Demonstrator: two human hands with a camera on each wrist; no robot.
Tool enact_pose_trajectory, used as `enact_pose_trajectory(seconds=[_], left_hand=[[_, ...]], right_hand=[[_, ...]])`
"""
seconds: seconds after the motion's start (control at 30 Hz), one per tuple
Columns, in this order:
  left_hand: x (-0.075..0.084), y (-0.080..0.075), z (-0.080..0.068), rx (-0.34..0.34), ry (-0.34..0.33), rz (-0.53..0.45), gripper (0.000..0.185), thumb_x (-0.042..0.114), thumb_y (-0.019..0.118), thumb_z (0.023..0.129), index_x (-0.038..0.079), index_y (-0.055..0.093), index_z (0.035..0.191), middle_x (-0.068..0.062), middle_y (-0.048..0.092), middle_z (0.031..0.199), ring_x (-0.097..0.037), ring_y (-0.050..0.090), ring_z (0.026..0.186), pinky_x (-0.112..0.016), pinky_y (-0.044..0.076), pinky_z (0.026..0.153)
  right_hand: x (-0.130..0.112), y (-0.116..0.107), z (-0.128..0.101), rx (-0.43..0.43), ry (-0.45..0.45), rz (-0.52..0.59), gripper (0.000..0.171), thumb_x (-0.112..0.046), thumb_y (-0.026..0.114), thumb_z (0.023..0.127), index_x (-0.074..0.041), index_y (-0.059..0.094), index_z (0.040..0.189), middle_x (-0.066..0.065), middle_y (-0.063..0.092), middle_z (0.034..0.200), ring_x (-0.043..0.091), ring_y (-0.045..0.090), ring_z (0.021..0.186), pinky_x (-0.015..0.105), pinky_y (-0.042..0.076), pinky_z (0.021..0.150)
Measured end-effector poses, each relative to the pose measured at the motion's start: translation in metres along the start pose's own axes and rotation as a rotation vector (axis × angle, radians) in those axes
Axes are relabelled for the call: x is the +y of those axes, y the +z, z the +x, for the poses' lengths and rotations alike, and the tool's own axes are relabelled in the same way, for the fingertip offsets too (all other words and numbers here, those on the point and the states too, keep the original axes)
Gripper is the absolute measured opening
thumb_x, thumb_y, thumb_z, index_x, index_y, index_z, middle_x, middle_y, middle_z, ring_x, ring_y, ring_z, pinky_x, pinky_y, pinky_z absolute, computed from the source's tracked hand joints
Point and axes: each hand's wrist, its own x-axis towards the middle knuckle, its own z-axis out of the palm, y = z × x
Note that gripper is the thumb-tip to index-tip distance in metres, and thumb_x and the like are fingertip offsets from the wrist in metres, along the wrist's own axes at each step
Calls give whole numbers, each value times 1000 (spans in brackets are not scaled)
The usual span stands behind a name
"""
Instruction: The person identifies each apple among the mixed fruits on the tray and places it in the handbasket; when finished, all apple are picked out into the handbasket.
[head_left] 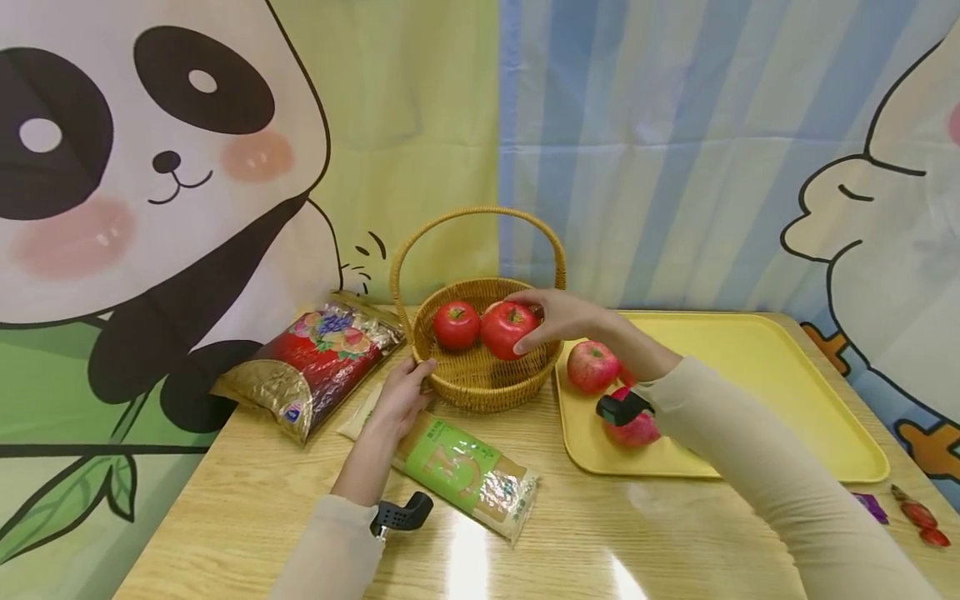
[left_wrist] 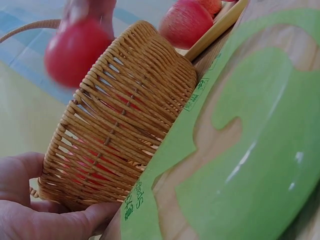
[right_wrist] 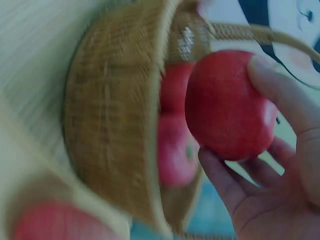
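A wicker basket [head_left: 483, 398] with a tall arched handle stands at the middle of the table. My left hand [head_left: 397, 400] grips its left side, thumb at the rim, as the left wrist view also shows. Over the basket's opening, my right hand [head_left: 564, 318] holds a red apple [right_wrist: 225, 107] between thumb and fingers. Inside lie two more apples; one red apple [head_left: 457, 325] shows on the left, while the other apple [right_wrist: 176, 150] is mostly behind the held one in the head view.
On the right, a yellow tray [head_left: 757, 392] carries several apples [head_left: 592, 367] near its left end. A pack with a green label [head_left: 457, 467] lies before the basket. A red and gold bag [head_left: 322, 358] is at left. Small wrapped pieces [head_left: 917, 512] lie at the right edge.
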Motion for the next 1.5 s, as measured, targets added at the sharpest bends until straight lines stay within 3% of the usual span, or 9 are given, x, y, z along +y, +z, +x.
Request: enact_pose_trajectory(seconds=[0.27,0.43,0.87,1.27,1.5], left_hand=[[0,0,-1,6,-2,12,57,18,45,103,3,22,154,-19,31,155,-34,35,142,-48,33,118],[-3,4,-1,14,-16,5,61,19,47,103,5,19,155,-17,25,159,-34,29,145,-48,30,118],[0,2,-2,-1,-10,12,58,23,46,103,8,22,154,-14,26,159,-32,29,145,-48,30,119],[0,2,-1,7,4,38,61,24,46,103,5,21,154,-18,26,158,-34,30,144,-48,31,118],[-1,0,-1,4,-4,6,58,22,46,103,8,23,154,-16,28,158,-33,30,144,-49,30,119]], right_hand=[[-13,50,46,-8,0,-91,86,-35,83,74,-11,43,146,12,52,140,29,53,124,42,49,103],[-13,67,52,-38,20,-102,87,-35,83,75,-11,41,147,13,54,138,28,54,123,42,49,103],[-31,95,71,25,28,-179,84,-36,82,77,-9,42,145,12,55,139,28,54,126,42,45,109],[-32,100,72,24,48,-163,93,-40,80,79,-5,31,150,14,48,145,29,48,133,45,41,113],[-32,74,49,-41,-19,-101,86,-35,74,85,-4,30,151,15,41,151,30,45,136,44,41,113]])
